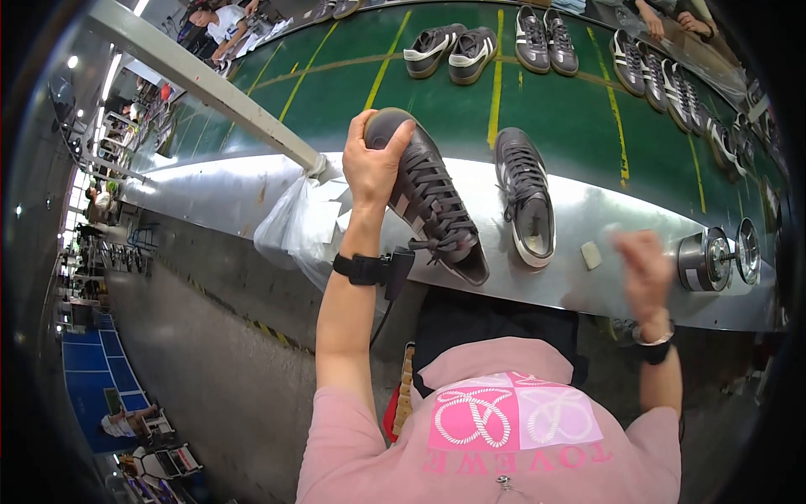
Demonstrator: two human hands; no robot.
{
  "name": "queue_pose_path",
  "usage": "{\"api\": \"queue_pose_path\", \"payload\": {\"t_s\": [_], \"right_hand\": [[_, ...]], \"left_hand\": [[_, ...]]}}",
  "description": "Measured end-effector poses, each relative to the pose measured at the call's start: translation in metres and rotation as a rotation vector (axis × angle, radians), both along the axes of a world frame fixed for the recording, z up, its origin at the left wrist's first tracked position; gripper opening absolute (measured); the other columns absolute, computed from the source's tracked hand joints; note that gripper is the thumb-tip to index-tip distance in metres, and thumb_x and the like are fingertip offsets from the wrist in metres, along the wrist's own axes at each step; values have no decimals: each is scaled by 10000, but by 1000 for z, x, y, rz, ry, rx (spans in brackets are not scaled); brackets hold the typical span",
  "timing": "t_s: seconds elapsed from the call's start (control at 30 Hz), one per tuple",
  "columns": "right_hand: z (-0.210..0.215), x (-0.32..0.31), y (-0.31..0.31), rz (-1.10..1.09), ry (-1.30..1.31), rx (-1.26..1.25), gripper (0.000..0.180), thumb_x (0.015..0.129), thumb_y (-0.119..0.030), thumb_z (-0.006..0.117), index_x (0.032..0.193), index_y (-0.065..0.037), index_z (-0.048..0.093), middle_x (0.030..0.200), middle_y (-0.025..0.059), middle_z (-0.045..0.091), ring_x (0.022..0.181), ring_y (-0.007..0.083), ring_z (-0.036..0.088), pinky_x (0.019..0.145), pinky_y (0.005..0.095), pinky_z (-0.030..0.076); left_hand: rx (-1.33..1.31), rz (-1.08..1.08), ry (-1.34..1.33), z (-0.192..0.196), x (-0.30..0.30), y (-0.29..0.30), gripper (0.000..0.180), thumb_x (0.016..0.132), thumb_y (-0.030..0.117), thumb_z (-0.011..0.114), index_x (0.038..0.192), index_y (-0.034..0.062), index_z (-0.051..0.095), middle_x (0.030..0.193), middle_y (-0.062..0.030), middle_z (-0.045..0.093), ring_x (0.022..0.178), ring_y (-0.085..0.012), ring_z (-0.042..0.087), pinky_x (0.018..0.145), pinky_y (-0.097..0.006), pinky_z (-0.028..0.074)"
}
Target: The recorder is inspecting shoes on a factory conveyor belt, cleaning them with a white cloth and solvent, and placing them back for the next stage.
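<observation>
Shoe handling seems the step: left hand (372,172) grips the dark shoe (432,193) by its toe. Right hand (646,269), at view's three o'clock, is blurred; open or closed, I cannot tell. Next move likely needs steady hold.

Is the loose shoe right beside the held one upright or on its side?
Upright: the loose shoe has its laces and foot opening facing up toward the camera.

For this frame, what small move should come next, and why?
Perhaps the right hand, blurred here, should reach for the small pale block: it lies close by on the metal ledge, while the left hand holds a dark shoe by its toe.
</observation>
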State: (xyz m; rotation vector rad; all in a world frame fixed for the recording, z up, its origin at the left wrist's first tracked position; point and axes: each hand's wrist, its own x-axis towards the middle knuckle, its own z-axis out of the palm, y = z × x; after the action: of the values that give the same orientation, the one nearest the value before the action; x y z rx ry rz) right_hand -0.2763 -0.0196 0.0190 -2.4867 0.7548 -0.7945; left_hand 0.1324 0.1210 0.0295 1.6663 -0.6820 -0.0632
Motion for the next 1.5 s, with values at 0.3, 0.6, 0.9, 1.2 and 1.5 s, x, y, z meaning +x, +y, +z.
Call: {"api": "queue_pose_path", "payload": {"t_s": [0.3,0.6,0.9,1.2,1.5], "right_hand": [[-63,149,92,517,-13,-87,353,767,35,617,1095,-82,675,948,66,615,689,245,661,602,357,536],[-129,197,100,577,304,-204,190,803,-62,620,990,-59,653,859,118,635,721,299,668,606,412,525],[-128,191,123,271,-87,735,247,818,68,594,1046,-1,658,961,223,645,843,387,661,758,395,531],[-110,182,114,432,226,147,233,786,13,610,989,-33,715,931,188,658,809,320,687,687,395,550],[-113,181,115,565,476,-163,266,778,-58,617,1039,-17,649,849,119,637,704,253,666,570,371,527]], "left_hand": [[-51,27,-41,24,-18,17,529,740,341,872,1107,46,630,965,-91,710,851,-196,689,792,-319,559],[11,146,-447,29,-44,5,550,663,324,905,1090,95,645,982,-72,674,813,-267,681,723,-367,555],[-24,192,-514,24,-51,-3,571,641,317,921,1097,111,645,949,-67,664,794,-264,675,698,-378,546],[-20,209,-558,18,-34,-6,548,658,321,918,1084,100,653,970,-82,676,835,-282,674,739,-381,544],[21,127,-547,18,-38,-25,554,653,305,928,1086,70,675,988,-77,699,849,-244,688,778,-350,554]]}}
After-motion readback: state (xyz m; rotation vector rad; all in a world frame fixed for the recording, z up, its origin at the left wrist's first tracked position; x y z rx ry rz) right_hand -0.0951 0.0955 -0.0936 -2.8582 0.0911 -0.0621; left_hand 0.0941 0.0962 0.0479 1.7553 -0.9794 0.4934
